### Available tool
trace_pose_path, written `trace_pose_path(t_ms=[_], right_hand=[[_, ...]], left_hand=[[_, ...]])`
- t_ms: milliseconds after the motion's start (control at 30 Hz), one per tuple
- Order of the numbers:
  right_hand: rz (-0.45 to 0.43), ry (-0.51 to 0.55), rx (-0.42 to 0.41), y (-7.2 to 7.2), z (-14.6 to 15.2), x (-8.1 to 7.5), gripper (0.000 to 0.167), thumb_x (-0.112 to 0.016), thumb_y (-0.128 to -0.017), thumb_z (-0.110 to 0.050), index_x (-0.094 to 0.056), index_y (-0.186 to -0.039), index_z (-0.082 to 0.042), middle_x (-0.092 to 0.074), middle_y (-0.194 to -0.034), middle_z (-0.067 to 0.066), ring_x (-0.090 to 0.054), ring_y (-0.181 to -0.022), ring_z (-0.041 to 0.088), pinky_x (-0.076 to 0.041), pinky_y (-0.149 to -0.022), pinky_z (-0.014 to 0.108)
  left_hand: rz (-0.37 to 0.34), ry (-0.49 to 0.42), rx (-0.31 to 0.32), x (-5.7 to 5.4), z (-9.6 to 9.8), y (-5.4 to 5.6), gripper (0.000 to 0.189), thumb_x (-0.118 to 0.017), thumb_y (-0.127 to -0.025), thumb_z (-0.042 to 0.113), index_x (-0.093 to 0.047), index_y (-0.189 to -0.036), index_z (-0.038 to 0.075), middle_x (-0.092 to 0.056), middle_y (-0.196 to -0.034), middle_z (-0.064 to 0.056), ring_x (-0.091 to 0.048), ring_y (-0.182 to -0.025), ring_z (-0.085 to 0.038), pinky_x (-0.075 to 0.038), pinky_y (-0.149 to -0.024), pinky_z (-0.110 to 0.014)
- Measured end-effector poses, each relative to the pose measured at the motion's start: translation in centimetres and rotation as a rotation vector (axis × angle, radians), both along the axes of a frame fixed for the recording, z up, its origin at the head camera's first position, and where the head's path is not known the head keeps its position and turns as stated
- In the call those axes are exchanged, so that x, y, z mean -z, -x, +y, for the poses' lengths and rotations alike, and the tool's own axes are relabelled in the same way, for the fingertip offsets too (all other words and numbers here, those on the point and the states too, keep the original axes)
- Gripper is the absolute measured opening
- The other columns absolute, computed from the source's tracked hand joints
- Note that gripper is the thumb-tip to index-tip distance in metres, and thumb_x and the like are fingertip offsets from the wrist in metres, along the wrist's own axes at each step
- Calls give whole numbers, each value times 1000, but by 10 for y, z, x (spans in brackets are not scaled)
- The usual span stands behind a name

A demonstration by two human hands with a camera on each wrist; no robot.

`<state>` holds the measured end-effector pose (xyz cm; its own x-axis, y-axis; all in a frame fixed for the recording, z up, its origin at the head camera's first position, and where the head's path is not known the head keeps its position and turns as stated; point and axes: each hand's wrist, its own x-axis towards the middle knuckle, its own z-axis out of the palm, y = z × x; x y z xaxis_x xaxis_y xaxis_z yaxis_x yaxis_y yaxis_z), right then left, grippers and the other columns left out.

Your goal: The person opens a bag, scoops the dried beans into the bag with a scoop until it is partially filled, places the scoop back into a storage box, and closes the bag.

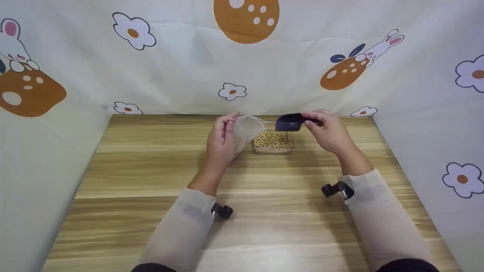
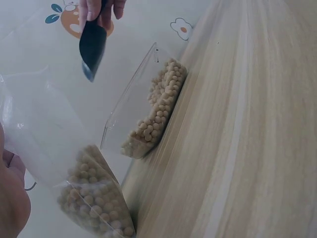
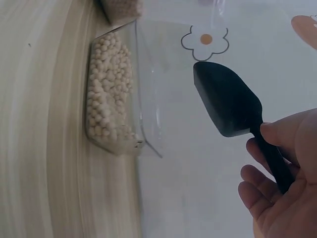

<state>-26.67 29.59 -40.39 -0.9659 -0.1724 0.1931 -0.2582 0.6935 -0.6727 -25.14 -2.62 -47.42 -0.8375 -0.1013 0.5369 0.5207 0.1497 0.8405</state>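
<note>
My left hand point(image 1: 222, 141) holds up a clear plastic bag point(image 1: 247, 130) by its upper part, with the mouth spread toward the right. Round, pale soybeans point(image 2: 96, 201) fill the bottom of the bag in the left wrist view. In my right hand point(image 1: 331, 132) is a black scoop point(image 1: 289, 121), gripped by its handle. The scoop's bowl points left, above a clear rectangular container point(image 1: 273, 150), apart from both bag and container. No beans show in the scoop. More soybeans point(image 3: 109, 84) lie in the container, which stands on the table between the hands.
The wood-grain table point(image 1: 151, 162) meets a pale curtain point(image 1: 181, 68) with printed flowers, rabbits and orange fruit at the back and sides. A small black camera is strapped to each wrist over the pale sleeves point(image 1: 177, 230).
</note>
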Motion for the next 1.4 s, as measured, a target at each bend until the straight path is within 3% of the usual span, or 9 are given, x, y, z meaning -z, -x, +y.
trace_pose_path(t_ms=[200, 367, 633, 1000, 1400], right_hand=[[-66, -89, -28, 4, -2, 10, 31, -63, -107, -15, -73, -136, -5, -69, -137, 16, -66, -122, 32, -55, -102, 44], [-98, -163, -71, 6, -7, 15, 31, -62, -107, -11, -73, -135, -4, -69, -134, 17, -65, -126, 37, -55, -108, 53], [-93, -256, -102, 9, -13, 24, 33, -63, -104, -8, -73, -135, -4, -69, -139, 20, -64, -133, 41, -51, -116, 56], [-98, -310, -87, 12, -25, 33, 32, -60, -104, -10, -75, -132, -7, -70, -139, 16, -62, -137, 39, -49, -119, 55], [-64, -320, -106, 14, -34, 40, 30, -63, -104, -8, -76, -132, -7, -72, -137, 16, -61, -137, 40, -47, -120, 55]], left_hand=[[-14, 5, -1, -1, 0, 0, 20, -48, -114, 15, -63, -117, 2, -73, -140, -8, -64, -138, -22, -50, -120, -39], [-35, 28, -10, -1, 0, -1, 22, -48, -114, 17, -63, -119, 2, -72, -142, -5, -63, -140, -19, -49, -121, -34], [-40, 31, -4, -1, -1, -1, 22, -47, -115, 17, -63, -120, 3, -71, -143, -5, -62, -141, -17, -47, -123, -32], [-1, 32, -4, 0, -1, -1, 22, -47, -115, 18, -62, -119, 3, -72, -142, -4, -63, -140, -18, -48, -122, -37], [-33, 32, -7, 0, 0, -2, 22, -46, -115, 18, -62, -119, 3, -72, -143, -4, -62, -142, -18, -47, -123, -35]])
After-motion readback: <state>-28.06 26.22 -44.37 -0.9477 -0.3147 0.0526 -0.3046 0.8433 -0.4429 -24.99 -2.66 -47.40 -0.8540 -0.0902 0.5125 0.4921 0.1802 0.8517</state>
